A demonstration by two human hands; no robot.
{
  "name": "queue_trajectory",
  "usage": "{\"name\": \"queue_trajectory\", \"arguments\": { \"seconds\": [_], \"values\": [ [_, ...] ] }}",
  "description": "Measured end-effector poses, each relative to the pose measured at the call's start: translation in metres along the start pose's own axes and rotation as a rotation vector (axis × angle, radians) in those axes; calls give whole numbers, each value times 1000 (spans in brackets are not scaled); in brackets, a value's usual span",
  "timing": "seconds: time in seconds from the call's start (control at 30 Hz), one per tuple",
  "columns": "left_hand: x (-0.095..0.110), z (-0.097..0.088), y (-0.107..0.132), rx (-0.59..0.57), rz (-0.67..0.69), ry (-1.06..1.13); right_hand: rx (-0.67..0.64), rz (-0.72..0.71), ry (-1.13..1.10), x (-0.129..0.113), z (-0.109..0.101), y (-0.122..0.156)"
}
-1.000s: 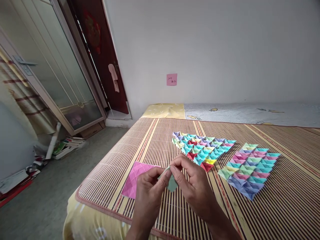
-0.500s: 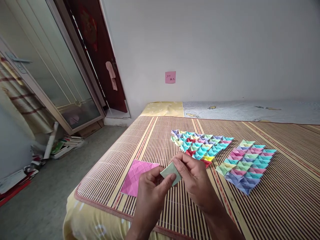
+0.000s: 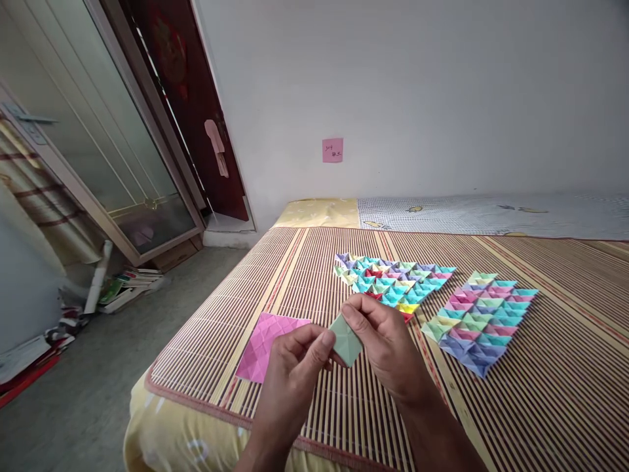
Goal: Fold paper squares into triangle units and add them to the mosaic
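seemingly at a folding step, left hand (image 3: 299,362) and right hand (image 3: 386,342) pinch the green paper (image 3: 347,343) from either side, above the slatted mat (image 3: 366,410); the next move likely calls for even thumb pressure.

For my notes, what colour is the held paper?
The held paper is pale green; head view.
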State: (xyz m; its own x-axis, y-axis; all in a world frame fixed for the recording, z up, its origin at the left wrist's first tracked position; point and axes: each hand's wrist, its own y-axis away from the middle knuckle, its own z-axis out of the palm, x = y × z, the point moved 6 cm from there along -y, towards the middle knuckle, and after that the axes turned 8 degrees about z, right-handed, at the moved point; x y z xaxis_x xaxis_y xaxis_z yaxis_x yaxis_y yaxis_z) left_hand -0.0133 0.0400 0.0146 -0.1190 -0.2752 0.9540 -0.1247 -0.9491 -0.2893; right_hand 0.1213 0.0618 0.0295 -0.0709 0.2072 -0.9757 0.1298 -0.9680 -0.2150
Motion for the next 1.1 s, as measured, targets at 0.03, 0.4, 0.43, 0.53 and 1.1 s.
{"name": "queue_trajectory", "arguments": {
  "seconds": [0.03, 0.4, 0.43, 0.53, 1.1],
  "values": [
    [2, 0, 0, -17, 11, -21, -13, 2, -3, 0, 0, 0],
    [2, 6, 3, 5, -7, 34, -103, -58, 80, -6, 0, 1],
    [1, 6, 2, -13, -11, 67, -133, -47, 71, -6, 0, 1],
    [-3, 1, -1, 42, -7, 123, -149, -23, 26, -5, -1, 1],
    [-7, -4, -6, 142, -25, 327, -209, 40, 104, 3, -5, -2]
  ]
}}
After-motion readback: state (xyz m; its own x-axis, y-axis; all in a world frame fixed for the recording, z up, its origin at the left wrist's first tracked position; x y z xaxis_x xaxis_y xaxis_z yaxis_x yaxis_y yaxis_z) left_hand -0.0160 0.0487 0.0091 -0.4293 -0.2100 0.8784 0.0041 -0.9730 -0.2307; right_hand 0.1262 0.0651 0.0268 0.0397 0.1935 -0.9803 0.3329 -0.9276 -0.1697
